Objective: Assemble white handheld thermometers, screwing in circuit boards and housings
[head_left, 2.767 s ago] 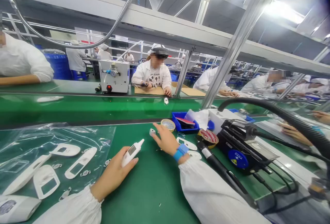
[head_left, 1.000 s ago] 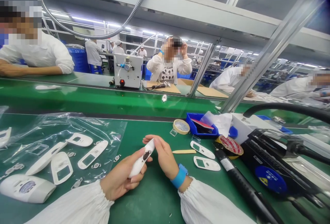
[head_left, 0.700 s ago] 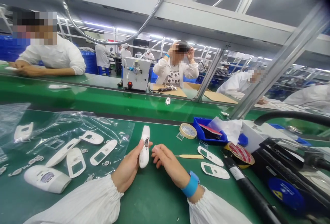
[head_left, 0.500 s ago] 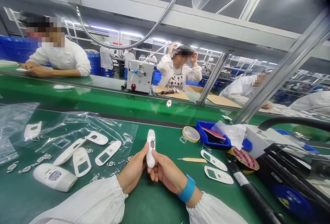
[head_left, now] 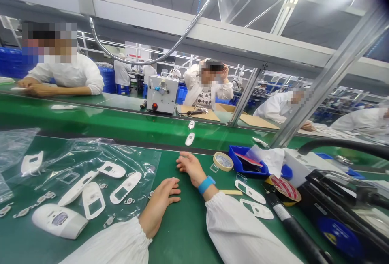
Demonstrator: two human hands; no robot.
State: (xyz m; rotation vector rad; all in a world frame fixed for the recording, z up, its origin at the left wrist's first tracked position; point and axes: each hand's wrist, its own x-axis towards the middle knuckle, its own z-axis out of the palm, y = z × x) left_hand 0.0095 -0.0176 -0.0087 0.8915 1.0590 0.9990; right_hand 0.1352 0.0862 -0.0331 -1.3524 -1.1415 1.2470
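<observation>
Beyond the green table (head_left: 182, 241), have put the white device (head_left: 190, 139) on the green belt (head_left: 146, 132), near another white piece (head_left: 191, 125), after holding it between both hands a moment ago. Reaching farther forward now with the right hand (head_left: 192, 169), emptied, with loosely bent, slightly parted fingers, near the tape roll (head_left: 223, 161). Resting the left hand (head_left: 159, 205) beside the plastic sheet (head_left: 148, 158), also emptied, with fingers spread.

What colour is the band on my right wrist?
The wristband is bright blue, showing best in the head view.
</observation>
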